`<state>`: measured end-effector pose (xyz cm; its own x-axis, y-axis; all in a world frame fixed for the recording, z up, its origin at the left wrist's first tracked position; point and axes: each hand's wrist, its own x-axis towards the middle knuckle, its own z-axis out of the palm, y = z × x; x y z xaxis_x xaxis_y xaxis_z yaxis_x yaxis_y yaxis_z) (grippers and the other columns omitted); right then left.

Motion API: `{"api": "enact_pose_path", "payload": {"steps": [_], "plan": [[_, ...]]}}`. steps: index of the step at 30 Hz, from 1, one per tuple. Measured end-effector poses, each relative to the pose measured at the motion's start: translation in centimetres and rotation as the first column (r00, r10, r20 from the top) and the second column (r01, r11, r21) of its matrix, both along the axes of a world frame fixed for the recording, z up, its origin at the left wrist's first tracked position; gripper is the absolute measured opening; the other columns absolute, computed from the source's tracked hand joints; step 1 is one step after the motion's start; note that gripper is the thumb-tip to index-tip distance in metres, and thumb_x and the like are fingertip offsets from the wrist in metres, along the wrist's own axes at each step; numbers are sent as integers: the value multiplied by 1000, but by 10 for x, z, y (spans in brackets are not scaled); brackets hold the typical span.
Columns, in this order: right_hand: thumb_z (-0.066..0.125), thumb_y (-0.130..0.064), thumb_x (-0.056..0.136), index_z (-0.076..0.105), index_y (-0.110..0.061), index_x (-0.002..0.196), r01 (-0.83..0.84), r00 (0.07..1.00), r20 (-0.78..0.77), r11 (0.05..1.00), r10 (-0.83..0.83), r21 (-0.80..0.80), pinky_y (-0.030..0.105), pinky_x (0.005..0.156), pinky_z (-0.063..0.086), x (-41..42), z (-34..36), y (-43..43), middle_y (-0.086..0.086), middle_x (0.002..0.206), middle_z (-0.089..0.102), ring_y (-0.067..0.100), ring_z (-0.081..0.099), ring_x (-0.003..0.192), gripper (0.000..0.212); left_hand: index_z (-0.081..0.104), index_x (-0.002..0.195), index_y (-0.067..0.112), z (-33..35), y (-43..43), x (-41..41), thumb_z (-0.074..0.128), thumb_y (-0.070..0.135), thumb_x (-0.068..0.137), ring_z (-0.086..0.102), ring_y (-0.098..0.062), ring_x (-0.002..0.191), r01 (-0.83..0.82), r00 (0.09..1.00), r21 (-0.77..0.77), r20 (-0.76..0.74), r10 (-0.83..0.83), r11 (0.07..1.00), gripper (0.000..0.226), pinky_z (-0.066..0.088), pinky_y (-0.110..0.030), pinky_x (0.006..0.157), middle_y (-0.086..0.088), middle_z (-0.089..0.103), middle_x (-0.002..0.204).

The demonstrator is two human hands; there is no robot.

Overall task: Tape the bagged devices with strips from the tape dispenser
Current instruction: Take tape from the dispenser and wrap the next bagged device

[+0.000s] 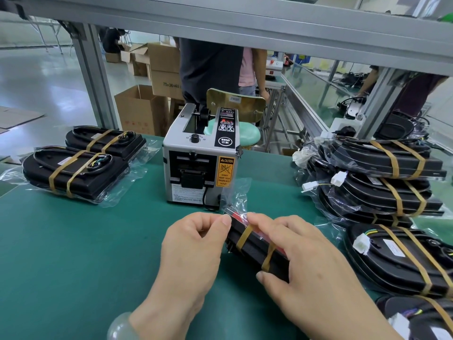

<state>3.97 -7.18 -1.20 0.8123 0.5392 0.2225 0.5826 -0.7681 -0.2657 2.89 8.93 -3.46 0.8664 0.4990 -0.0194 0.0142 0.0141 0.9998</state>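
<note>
On the green mat (73, 241), just in front of the tape dispenser (198, 158), both hands hold 1 bagged device (252, 244) tilted on its edge, with 2 tan bands around it. The left hand (191, 244) has its fingers curled, thumb and forefinger pinching the device's far end through the clear bag. The right hand (306, 261) grasps the near end, fingers over the top and thumb pressed on the side. 2 banded devices (73, 168) lie at left; a stack (382, 177) sits at right.
</note>
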Motion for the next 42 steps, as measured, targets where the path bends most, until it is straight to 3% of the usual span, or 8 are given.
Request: {"api": "enact_pose_path", "payload": {"steps": [7, 15, 18, 23, 28, 31, 34, 42], "plan": [[65, -46, 72, -1, -65, 130, -4, 1000, 8, 1000, 4, 3, 15, 90, 34, 0, 0, -1, -29, 115, 34, -2, 34, 110, 90, 71, 69, 26, -2, 0, 0, 68, 24, 85, 55, -6, 54, -6, 1000, 25, 25, 6, 1000, 17, 54, -25, 60, -8, 69, 68], [67, -45, 73, 0, -64, 131, -8, 1000, 24, 1000, 8, 2, 16, 89, 35, -1, 0, -1, -30, 114, 35, -2, 34, 108, 91, 67, 60, 18, -4, -1, 2, 71, 23, 83, 47, 3, 42, -33, 997, 108, 66, 25, 994, 23, 35, -6, 43, 14, 57, 45], [68, -44, 73, 0, -65, 129, -9, 1000, 23, 1000, 9, 7, 16, 87, 35, -2, 1, 0, -30, 114, 35, -2, 35, 107, 90, 67, 68, 18, -6, 1, 4, 74, 25, 79, 51, 2, 47, -46, 997, 72, 59, 42, 996, 15, 41, -9, 48, 12, 63, 53], [66, -45, 73, 0, -66, 129, -6, 1000, 18, 999, 6, 33, 15, 85, 32, -2, 2, -2, -31, 113, 35, -3, 34, 106, 89, 64, 95, 13, -8, 6, 8, 58, 23, 93, 70, -12, 72, 37, 999, -401, 41, -23, 915, 12, 56, -27, 66, -2, 74, 82], [64, -44, 67, 10, -63, 131, -5, 1000, 15, 1000, 4, 29, 16, 85, 36, -1, 4, 1, -29, 112, 43, 1, 42, 105, 85, 68, 113, 22, -10, 0, 9, 58, 23, 92, 68, -9, 94, 279, 960, -206, 79, -268, 938, 23, 53, -28, 87, 3, 75, 101], [62, -43, 63, 21, -59, 132, -3, 1000, 30, 999, 2, 42, 18, 87, 40, 0, 6, 0, -28, 111, 50, 3, 48, 104, 82, 67, 112, 20, -10, 1, 13, 70, 27, 79, 67, -5, 84, 321, 947, -241, 96, -306, 916, 34, 53, -22, 77, 4, 75, 95], [66, -40, 60, 38, -50, 133, 5, 998, 57, 998, -9, 60, 20, 84, 44, 1, 6, -2, -26, 110, 56, 7, 54, 100, 79, 64, 109, 18, -10, 7, 18, 85, 30, 63, 61, -11, 83, 400, 915, -318, 82, -396, 859, 52, 45, -33, 83, 4, 72, 91], [72, -48, 61, 32, -55, 128, 98, 995, -19, 991, -97, 92, 17, 84, 40, 2, 12, -7, -27, 111, 60, 0, 52, 103, 79, 66, 102, 20, -7, 12, 26, 63, 35, 71, 60, -9, 78, 529, 840, -366, 103, -532, 765, 35, 46, -22, 67, 1, 69, 87]]}}
